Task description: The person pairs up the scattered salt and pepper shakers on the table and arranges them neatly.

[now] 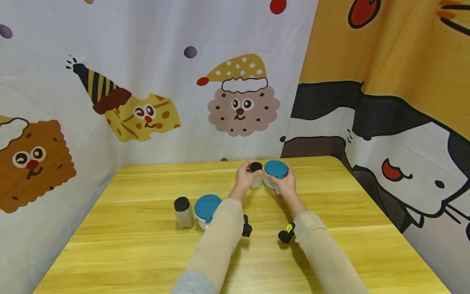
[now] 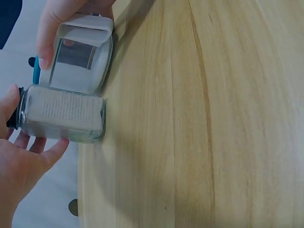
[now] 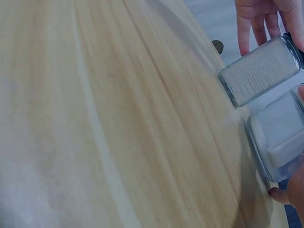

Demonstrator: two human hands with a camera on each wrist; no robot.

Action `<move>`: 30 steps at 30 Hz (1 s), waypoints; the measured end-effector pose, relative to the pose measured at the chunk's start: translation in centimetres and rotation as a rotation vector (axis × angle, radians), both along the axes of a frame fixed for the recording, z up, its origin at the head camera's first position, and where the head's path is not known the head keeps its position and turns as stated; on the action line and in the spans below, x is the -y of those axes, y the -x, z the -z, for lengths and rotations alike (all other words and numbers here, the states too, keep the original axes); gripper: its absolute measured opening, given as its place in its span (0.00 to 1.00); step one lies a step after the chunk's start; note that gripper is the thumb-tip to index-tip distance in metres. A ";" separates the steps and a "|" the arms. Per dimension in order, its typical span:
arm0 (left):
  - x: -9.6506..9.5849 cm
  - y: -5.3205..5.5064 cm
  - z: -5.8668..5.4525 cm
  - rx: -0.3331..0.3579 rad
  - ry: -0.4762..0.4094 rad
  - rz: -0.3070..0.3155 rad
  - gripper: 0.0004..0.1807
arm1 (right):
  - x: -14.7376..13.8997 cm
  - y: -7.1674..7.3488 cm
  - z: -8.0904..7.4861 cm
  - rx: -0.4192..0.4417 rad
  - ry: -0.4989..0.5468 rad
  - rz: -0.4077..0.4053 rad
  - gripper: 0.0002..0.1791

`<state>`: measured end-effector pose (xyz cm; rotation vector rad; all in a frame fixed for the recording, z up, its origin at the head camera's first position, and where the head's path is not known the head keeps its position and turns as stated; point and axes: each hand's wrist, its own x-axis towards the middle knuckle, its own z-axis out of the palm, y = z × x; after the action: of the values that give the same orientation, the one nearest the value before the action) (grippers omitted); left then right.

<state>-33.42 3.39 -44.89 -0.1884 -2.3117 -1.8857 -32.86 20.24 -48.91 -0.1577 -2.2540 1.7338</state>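
At the far edge of the table, my left hand (image 1: 244, 179) grips a small glass jar (image 1: 256, 183) by its black lid (image 1: 256, 166). The jar holds something pale, and its side carries fine print in the left wrist view (image 2: 66, 111). Right beside it is a clear glass container with a blue lid (image 1: 276, 168) and a pale handle (image 2: 85, 31). My right hand (image 1: 287, 184) holds that container around its side and lid. Both vessels stand upright, close together, with their bases at the tabletop.
Nearer and to the left on the wooden table (image 1: 128, 245) stand another black-lidded jar (image 1: 184, 215) and another blue-lidded container (image 1: 207, 207), the latter partly hidden by my left sleeve (image 1: 220, 241). A printed curtain (image 1: 154, 32) hangs behind the table's far edge.
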 end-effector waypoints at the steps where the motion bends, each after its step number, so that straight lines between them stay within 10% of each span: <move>1: 0.1 0.0 0.0 -0.001 -0.002 0.000 0.20 | 0.0 0.0 0.0 -0.005 0.006 0.000 0.52; 30: 1.0 -1.0 -1.1 -0.053 0.012 0.006 0.20 | -0.1 -1.1 -1.1 -0.037 -0.006 0.059 0.51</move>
<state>-32.42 2.43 -43.80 -0.2437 -2.2903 -1.8466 -31.74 20.33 -47.80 -0.1875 -2.2050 1.6860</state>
